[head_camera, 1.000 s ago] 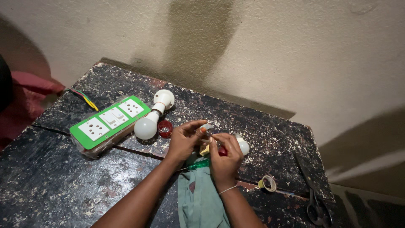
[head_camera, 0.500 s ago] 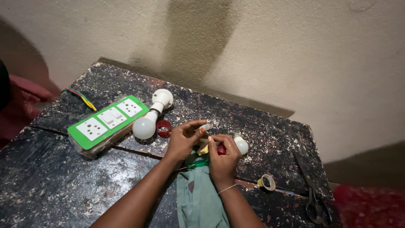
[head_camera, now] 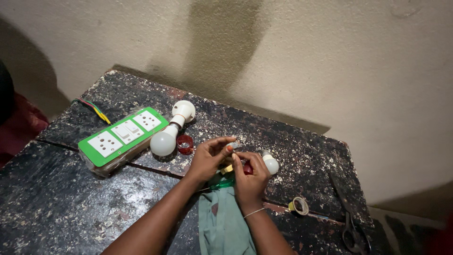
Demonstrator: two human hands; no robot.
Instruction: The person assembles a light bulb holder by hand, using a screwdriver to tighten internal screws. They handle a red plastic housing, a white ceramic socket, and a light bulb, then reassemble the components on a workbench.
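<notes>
My left hand (head_camera: 209, 159) and my right hand (head_camera: 249, 178) meet over the middle of a dark, paint-speckled table (head_camera: 71, 208). The left fingers pinch a small pale part (head_camera: 234, 145) at its tip. My right hand grips a small red piece (head_camera: 247, 168) beside a small white bulb (head_camera: 270, 163), which lies against that hand. A green-handled screwdriver (head_camera: 222, 183) lies under both hands. A grey-green cloth (head_camera: 222, 222) lies between my forearms.
A green and white switch-and-socket board (head_camera: 123, 137) with coloured wires (head_camera: 96, 110) lies at the left. Beside it lie a larger white bulb in a white holder (head_camera: 171, 130) and a red cap (head_camera: 184, 143). A tape roll (head_camera: 299, 205) and scissors (head_camera: 351, 222) lie at right.
Both hands stay at the same spot with only slight finger movement. The red shape at the lower right edge has moved mostly out of view.
</notes>
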